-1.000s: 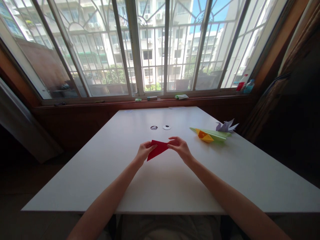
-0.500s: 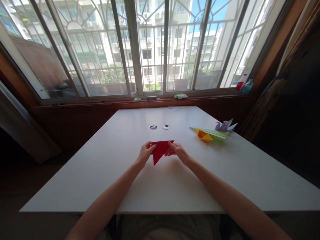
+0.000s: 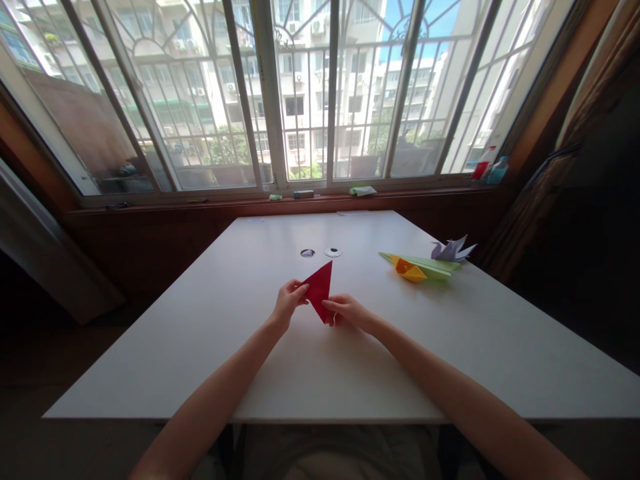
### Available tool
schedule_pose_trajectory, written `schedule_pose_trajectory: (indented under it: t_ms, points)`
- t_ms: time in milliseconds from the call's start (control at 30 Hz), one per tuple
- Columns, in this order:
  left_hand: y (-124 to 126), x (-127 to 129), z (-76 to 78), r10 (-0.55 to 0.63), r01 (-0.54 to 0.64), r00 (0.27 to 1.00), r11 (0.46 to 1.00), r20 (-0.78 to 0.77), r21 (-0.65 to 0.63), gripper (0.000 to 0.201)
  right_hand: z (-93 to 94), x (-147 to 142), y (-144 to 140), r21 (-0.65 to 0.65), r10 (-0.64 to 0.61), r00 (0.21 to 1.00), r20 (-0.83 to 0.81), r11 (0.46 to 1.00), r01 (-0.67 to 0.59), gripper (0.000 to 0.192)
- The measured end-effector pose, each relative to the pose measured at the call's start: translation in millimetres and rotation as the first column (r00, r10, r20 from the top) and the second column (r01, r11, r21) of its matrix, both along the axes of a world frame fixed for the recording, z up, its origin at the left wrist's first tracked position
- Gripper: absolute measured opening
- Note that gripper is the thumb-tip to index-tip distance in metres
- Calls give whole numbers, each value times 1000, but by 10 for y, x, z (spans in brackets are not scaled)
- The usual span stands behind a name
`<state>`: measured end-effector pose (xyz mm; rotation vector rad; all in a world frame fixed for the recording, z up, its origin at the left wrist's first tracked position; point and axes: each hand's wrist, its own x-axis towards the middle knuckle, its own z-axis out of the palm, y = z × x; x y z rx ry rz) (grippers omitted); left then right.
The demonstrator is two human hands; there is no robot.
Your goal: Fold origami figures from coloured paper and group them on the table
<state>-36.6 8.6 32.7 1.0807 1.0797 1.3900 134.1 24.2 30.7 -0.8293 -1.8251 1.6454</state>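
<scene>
A red sheet of paper folded into a triangle (image 3: 320, 288) is held up over the white table (image 3: 210, 347), with one corner pointing up and away. My left hand (image 3: 289, 301) pinches its left corner between thumb and fingers. On the other side, my right hand (image 3: 347, 311) grips the paper's lower right edge, thumb on top. Part of the right hand's fingers is hidden behind the paper.
At the table's right lie a yellow paper boat (image 3: 410, 271), a light green folded paper plane (image 3: 440, 268) and a pale purple paper crane (image 3: 453, 249). Two round holes, the left one (image 3: 307, 253) and the right one (image 3: 333, 252), sit beyond my hands. Small items line the windowsill (image 3: 225, 200).
The red paper triangle has turned: its long edge lay level at the top, and now a corner points upward. My right hand has shifted slightly down and left along it.
</scene>
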Motion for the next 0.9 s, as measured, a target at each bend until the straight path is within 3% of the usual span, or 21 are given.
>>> schedule_pose_trajectory:
  t_ms: [133,267,333,567,767,900]
  points:
    - [-3,26,-1,79,-79,997,997,2,13,24,-2,-15,-4,32,-37,999,-32,999,38,28]
    - [-5,42,-19,106,-106,994,994,-14,41,25,57,37,-13,17,43,999,-15,999,-43,26]
    - [-2,33,-26,62,-62,998,998,0,12,25,101,65,-23,14,69,998,-5,997,-69,28]
    - [-9,31,-33,-246,260,962,958,121,-123,33,156,94,-2,35,-110,983,-146,993,116,37]
    - [-31,40,-50,-226,226,974,973,11,-38,47,107,44,-24,51,-62,990,-130,996,69,36]
    - [-70,67,-8,-328,330,943,944,-60,19,43,98,8,-41,88,-89,988,-125,991,101,37]
